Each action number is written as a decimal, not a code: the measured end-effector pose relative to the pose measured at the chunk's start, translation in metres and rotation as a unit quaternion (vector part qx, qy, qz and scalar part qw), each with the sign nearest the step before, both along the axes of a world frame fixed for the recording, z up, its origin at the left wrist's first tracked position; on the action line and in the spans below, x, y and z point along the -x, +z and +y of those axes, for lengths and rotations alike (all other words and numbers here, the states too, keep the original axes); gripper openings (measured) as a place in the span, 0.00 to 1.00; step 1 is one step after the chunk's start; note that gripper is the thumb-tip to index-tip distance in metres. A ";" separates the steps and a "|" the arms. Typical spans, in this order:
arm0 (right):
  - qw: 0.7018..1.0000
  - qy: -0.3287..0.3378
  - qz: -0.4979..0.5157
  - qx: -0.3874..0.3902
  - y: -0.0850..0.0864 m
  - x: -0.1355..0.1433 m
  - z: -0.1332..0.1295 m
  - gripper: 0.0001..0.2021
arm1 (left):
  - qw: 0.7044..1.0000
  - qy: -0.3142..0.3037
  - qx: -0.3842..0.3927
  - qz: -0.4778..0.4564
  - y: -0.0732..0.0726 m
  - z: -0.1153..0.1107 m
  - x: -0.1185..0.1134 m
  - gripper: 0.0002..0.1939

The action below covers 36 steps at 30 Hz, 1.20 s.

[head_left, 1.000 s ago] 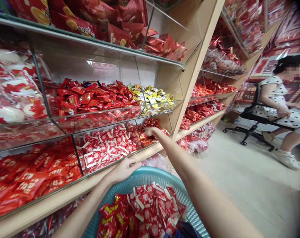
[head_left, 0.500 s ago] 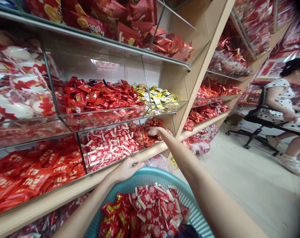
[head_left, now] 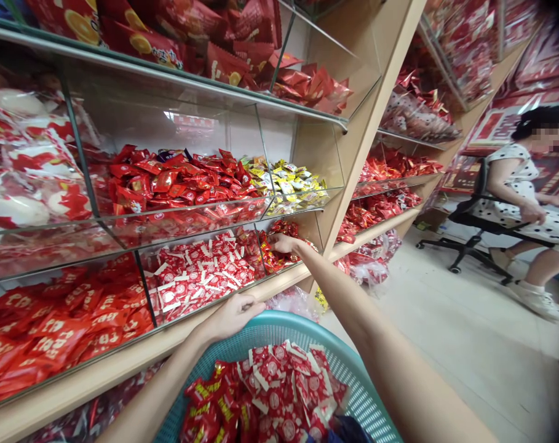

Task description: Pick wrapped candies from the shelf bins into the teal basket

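Note:
My left hand (head_left: 237, 315) is curled at the far left rim of a turquoise plastic basket (head_left: 307, 321), by the shelf's wooden front edge. Its fingers look wrapped over the rim, their tips partly hidden. Inside the basket lie red-and-white wrapped candies (head_left: 272, 369) and red packets with yellow lettering (head_left: 224, 406). My right hand (head_left: 285, 243) reaches into a small glass-walled compartment at the lower right of the shelf. It touches the red wrapped candies (head_left: 274, 261) there. Its fingertips are hidden among them, so their grip does not show.
Glass dividers split the wooden shelf (head_left: 279, 284) into compartments of red-and-white candies (head_left: 205, 274), large red packets (head_left: 67, 326), red candies (head_left: 178, 178) and yellow-wrapped candies (head_left: 293, 181). Plastic bags (head_left: 295, 301) lie under the shelf. At right, a person (head_left: 514, 178) sits on a black swivel chair (head_left: 475, 224).
The view has shifted slightly, so the shelves sit a little further left. My right hand stays in the same compartment, slightly deeper among the candies. My left hand stays at the basket rim.

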State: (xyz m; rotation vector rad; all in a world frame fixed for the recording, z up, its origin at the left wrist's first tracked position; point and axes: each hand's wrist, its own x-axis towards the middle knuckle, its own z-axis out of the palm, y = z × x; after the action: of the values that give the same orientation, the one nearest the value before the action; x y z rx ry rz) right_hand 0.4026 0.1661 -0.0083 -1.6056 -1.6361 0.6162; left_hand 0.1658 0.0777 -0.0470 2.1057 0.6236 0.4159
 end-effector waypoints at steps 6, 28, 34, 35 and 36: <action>1.000 0.004 0.003 0.028 -0.002 -0.005 0.000 0.16 | 1.000 0.000 0.010 0.004 0.001 -0.002 0.000 0.21; 0.994 -0.041 0.084 -0.048 -0.007 -0.007 -0.002 0.08 | 1.000 0.008 0.009 0.003 0.002 -0.002 -0.001 0.21; 0.991 -0.040 0.112 -0.056 -0.006 -0.006 -0.005 0.10 | 1.000 0.008 0.015 0.002 0.003 -0.003 -0.001 0.20; 0.991 -0.039 0.115 -0.057 -0.006 -0.007 -0.004 0.10 | 1.000 0.007 0.015 0.000 0.004 -0.003 -0.001 0.20; 0.991 -0.039 0.116 -0.059 -0.007 -0.007 -0.004 0.10 | 1.000 0.006 0.016 -0.001 0.004 -0.003 -0.001 0.20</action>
State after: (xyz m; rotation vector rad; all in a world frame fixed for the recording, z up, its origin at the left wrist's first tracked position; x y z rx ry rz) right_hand 0.4093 0.1619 -0.0153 -1.4476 -1.4052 0.6292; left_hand 0.1668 0.0744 -0.0425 2.0718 0.6366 0.4123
